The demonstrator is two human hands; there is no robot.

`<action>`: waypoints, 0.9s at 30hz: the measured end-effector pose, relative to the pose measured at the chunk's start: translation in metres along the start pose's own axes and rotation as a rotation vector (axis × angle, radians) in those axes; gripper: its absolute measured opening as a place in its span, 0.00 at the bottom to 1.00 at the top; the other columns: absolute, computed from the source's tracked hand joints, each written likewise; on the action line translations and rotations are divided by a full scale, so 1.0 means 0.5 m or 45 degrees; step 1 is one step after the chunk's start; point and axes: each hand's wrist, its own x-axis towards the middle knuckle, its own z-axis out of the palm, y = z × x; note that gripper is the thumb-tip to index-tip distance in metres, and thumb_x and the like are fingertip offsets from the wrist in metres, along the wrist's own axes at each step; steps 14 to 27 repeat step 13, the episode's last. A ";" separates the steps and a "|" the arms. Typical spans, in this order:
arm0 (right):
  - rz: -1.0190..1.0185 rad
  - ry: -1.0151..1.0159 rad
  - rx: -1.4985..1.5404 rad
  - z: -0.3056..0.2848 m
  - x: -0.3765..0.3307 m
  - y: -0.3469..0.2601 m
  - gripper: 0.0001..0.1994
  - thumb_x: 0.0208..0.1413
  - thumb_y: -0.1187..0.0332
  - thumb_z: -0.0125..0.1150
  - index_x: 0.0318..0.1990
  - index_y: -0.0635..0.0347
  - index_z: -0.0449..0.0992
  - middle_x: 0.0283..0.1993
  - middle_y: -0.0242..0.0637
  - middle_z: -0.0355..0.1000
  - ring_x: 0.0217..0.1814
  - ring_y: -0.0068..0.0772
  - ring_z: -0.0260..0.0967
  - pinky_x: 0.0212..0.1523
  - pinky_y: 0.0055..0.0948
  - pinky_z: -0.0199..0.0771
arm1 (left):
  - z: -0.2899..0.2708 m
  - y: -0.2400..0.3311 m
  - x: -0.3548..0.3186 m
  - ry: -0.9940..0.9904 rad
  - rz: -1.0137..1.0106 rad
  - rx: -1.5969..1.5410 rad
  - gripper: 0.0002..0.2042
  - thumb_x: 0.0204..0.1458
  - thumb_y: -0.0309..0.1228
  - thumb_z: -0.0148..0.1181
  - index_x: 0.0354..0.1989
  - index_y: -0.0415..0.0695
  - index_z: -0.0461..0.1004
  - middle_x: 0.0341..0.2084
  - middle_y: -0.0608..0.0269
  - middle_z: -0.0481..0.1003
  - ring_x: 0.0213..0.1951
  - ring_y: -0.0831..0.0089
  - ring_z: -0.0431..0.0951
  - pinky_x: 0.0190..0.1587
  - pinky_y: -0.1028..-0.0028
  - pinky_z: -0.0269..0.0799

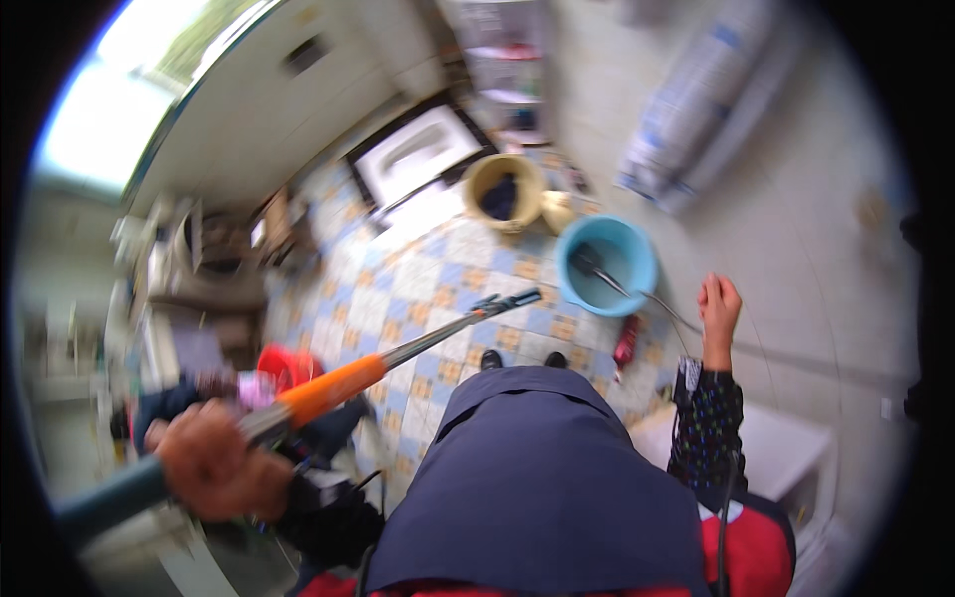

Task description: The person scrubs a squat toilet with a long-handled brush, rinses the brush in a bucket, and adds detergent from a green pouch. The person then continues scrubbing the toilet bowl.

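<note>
A long pole [328, 390] with an orange sleeve, a silver shaft and a dark green grip slants across the left side. My left hand [224, 463] is wrapped around it near the grip. Its narrow, clamp-like tip [507, 301] points toward a light blue basin [648, 261] on the floor. In the basin, a dark-headed shower head [589, 262] lies in cloudy liquid, and its hose [676, 316] runs out toward the right. My right hand [720, 310] is raised by the wall with fingers curled in, and no object shows in it.
A beige bucket [476, 177] with dark cloth stands beyond the basin, near a white squat toilet [413, 149]. A dark red bottle [626, 343] lies by the basin. At left are a red bucket [288, 364] and clutter; long wrapped bundles [686, 109] lean at upper right.
</note>
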 end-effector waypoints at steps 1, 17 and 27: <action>-0.006 -0.110 0.024 0.060 -0.020 0.003 0.11 0.54 0.65 0.50 0.23 0.60 0.67 0.13 0.25 0.59 0.10 0.11 0.49 0.10 0.14 0.46 | -0.032 0.007 0.002 0.004 -0.179 -0.488 0.10 0.50 0.26 0.44 0.19 0.45 0.55 0.08 0.73 0.50 0.10 0.84 0.49 0.12 0.83 0.45; -0.335 -1.621 -0.098 0.489 -0.506 -0.053 0.06 0.51 0.70 0.54 0.24 0.58 0.68 0.14 0.25 0.61 0.11 0.12 0.54 0.11 0.13 0.51 | -0.424 0.180 -0.174 0.184 -0.315 0.421 0.07 0.41 0.26 0.63 0.25 0.38 0.73 0.14 0.69 0.68 0.21 0.86 0.63 0.23 0.80 0.62; -0.335 -1.621 -0.098 0.489 -0.506 -0.053 0.06 0.51 0.70 0.54 0.24 0.58 0.68 0.14 0.25 0.61 0.11 0.12 0.54 0.11 0.13 0.51 | -0.424 0.180 -0.174 0.184 -0.315 0.421 0.07 0.41 0.26 0.63 0.25 0.38 0.73 0.14 0.69 0.68 0.21 0.86 0.63 0.23 0.80 0.62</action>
